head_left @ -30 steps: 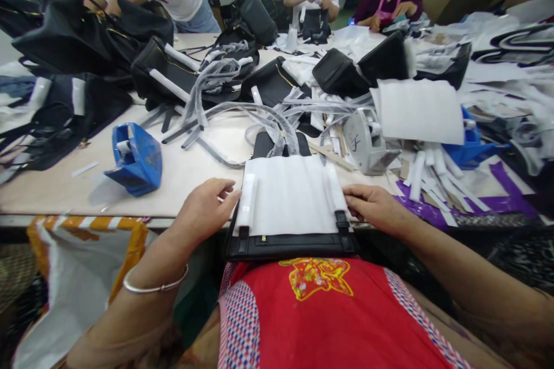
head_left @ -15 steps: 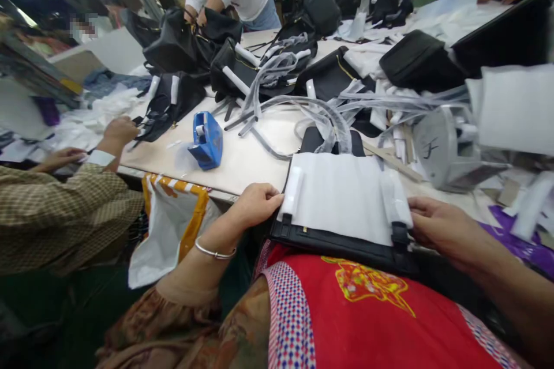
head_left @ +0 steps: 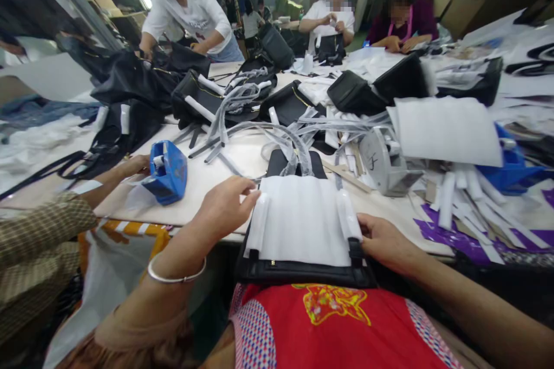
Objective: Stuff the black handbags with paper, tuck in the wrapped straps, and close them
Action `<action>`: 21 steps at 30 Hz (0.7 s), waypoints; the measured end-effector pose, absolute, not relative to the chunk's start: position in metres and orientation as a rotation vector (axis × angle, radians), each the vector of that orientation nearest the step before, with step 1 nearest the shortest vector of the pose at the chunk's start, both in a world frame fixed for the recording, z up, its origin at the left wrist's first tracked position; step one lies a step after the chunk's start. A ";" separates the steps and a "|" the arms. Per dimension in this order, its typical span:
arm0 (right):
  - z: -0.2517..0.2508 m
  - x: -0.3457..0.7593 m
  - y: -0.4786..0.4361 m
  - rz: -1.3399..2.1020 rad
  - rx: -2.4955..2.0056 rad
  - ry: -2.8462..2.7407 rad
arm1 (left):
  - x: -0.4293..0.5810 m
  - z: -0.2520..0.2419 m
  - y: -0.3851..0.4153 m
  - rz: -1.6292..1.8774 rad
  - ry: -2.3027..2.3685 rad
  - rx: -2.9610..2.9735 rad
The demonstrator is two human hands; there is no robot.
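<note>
A black bag (head_left: 303,274) rests at the table's front edge, against the red apron (head_left: 303,334). Over its face lies a white foam sheet (head_left: 298,219). Two handle ends in white wrapping, the left wrapped handle (head_left: 258,225) and the right wrapped handle (head_left: 347,216), lie along the sheet's sides. My left hand (head_left: 227,204) is closed in a pinch at the bag's upper left edge, by the sheet's corner. On the right side, my right hand (head_left: 383,237) grips the bag's edge beside the handle; some of its fingertips are hidden.
A blue tape dispenser (head_left: 168,172) stands left, near a co-worker's hand (head_left: 136,166). To the right are a grey tape dispenser (head_left: 385,161), a stack of foam sheets (head_left: 448,130) and white strips (head_left: 471,202). Plastic-wrapped straps (head_left: 242,105) and black bags (head_left: 212,101) lie beyond.
The view has swung right and up. My left hand has slid up along the bag's left edge to its upper corner. My right hand still holds the right side.
</note>
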State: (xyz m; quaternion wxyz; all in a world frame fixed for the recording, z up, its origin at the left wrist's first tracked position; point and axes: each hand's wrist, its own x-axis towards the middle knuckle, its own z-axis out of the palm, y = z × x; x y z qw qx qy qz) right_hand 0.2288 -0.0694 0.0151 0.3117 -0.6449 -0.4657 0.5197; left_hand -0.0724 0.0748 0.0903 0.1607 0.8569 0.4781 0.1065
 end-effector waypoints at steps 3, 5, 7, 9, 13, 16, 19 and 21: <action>0.022 0.229 -0.068 1.275 -1.754 -1.393 | -0.024 0.095 0.073 0.248 0.772 2.655; 0.031 0.233 -0.067 1.194 -1.795 -1.548 | 0.002 0.083 0.069 0.024 0.467 2.687; 0.041 0.240 -0.066 1.131 -1.826 -1.694 | 0.017 0.067 0.066 -0.205 0.355 2.644; 0.049 0.249 -0.064 1.138 -1.814 -1.778 | 0.020 0.053 0.065 -0.321 0.333 2.590; 0.055 0.253 -0.053 1.254 -1.736 -1.739 | 0.013 0.044 0.067 -0.317 0.328 2.566; 0.049 0.237 -0.043 1.146 -1.877 -1.791 | 0.009 0.047 0.067 -0.288 0.327 2.596; 0.035 0.218 -0.036 0.995 -2.045 -1.922 | 0.007 0.051 0.067 -0.207 0.330 2.632; 0.026 0.213 -0.035 0.952 -2.095 -1.995 | 0.006 0.053 0.067 -0.124 0.435 2.629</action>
